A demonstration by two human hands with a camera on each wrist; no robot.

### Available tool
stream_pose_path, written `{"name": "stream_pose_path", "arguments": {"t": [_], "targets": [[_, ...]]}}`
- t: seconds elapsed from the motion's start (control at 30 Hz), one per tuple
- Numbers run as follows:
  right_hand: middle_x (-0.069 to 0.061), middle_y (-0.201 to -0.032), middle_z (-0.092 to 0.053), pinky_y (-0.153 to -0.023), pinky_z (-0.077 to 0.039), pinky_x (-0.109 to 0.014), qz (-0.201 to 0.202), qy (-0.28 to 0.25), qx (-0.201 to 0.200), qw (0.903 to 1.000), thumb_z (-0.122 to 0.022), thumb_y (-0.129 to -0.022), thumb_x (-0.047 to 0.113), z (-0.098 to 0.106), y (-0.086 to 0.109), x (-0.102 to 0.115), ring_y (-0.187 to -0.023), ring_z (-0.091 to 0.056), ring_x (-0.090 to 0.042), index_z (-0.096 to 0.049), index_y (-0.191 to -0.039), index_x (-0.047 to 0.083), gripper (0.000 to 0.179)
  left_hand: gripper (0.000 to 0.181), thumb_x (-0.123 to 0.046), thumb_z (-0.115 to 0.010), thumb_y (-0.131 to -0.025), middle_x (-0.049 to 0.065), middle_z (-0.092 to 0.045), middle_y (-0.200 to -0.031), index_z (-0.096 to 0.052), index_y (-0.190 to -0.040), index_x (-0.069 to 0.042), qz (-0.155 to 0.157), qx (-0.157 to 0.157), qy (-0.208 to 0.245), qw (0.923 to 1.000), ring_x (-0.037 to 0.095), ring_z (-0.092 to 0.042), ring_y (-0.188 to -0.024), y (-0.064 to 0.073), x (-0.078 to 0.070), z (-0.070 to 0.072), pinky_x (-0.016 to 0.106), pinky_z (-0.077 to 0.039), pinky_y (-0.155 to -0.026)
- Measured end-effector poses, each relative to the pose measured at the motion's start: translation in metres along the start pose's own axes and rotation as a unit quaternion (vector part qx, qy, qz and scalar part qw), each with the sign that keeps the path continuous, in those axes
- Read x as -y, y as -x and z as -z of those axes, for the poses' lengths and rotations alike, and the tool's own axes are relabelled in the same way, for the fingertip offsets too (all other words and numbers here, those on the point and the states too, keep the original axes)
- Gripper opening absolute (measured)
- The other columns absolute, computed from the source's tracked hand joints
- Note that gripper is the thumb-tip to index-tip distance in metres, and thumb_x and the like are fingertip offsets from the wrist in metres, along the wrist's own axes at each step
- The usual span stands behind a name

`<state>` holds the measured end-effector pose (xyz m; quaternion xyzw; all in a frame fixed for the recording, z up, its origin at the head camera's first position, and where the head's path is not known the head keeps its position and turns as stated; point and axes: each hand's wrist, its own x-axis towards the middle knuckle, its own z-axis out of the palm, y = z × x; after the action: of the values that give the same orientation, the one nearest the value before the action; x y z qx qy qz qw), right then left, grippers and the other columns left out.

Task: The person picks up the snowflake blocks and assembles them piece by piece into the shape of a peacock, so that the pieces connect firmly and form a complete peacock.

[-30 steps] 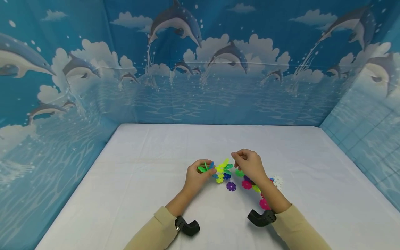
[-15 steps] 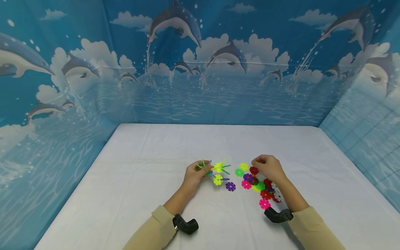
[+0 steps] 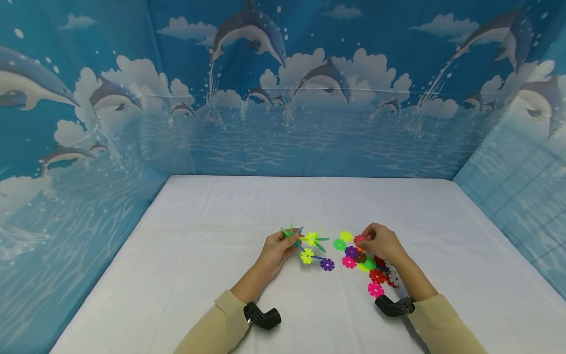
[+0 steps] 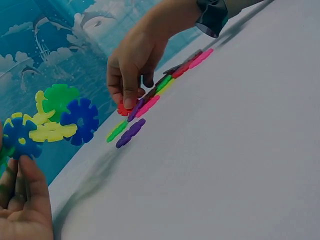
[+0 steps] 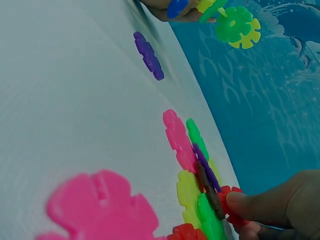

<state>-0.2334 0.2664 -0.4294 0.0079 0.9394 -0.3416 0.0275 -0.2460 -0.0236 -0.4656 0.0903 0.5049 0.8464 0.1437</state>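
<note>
My left hand [image 3: 274,251] grips a cluster of slotted plastic flower discs [image 3: 311,239] joined together, in green, blue and yellow, held above the white table. In the left wrist view a blue disc [image 4: 82,121] and a green disc [image 4: 61,101] stick out from that cluster. At the far end of the loose pile, my right hand [image 3: 385,243] pinches a red flower disc [image 5: 231,202] between thumb and fingers. Its thumb [image 5: 260,207] lies across the disc's face in the right wrist view. Part of the pile is hidden under the right hand and wrist.
Loose discs lie in a pile at right, with a pink disc [image 3: 376,289] nearest me and a yellow disc [image 3: 346,236] farthest. A purple disc [image 3: 327,264] lies alone between the hands. A dolphin-print curtain [image 3: 283,137] stands behind the white table [image 3: 212,206].
My right hand moved right, away from the joined cluster to the loose pile, and now pinches a red disc there. My left hand stays nearly in place, its cluster slightly turned.
</note>
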Motion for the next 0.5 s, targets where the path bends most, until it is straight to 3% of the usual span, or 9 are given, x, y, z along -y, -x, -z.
{"name": "stream_pose_path", "arguments": {"t": [0.3,0.5], "targets": [[-0.008,-0.08,-0.054,-0.059,-0.047,-0.032,0.019,-0.029,-0.02,0.9992,-0.068,-0.091,0.014,-0.001,0.003,0.012,-0.071,-0.05,-0.022,-0.055,-0.098,-0.003,0.023,0.012,-0.005,-0.057,-0.097,0.0,-0.069,-0.089,-0.068,-0.1,-0.002,0.017,-0.001,0.012,0.9998,0.01,-0.057,-0.077,0.002,-0.003,-0.002,0.021,-0.046,-0.07],[-0.009,-0.08,-0.056,-0.064,-0.053,-0.028,0.035,-0.095,-0.019,0.9947,-0.068,-0.092,0.011,-0.005,0.005,0.03,-0.071,-0.059,-0.022,-0.055,-0.099,-0.004,0.021,0.015,-0.005,-0.056,-0.097,0.0,-0.069,-0.087,-0.07,-0.096,-0.006,0.023,0.017,0.016,0.9995,0.009,-0.059,-0.076,0.002,-0.003,-0.001,0.02,-0.046,-0.067]]}}
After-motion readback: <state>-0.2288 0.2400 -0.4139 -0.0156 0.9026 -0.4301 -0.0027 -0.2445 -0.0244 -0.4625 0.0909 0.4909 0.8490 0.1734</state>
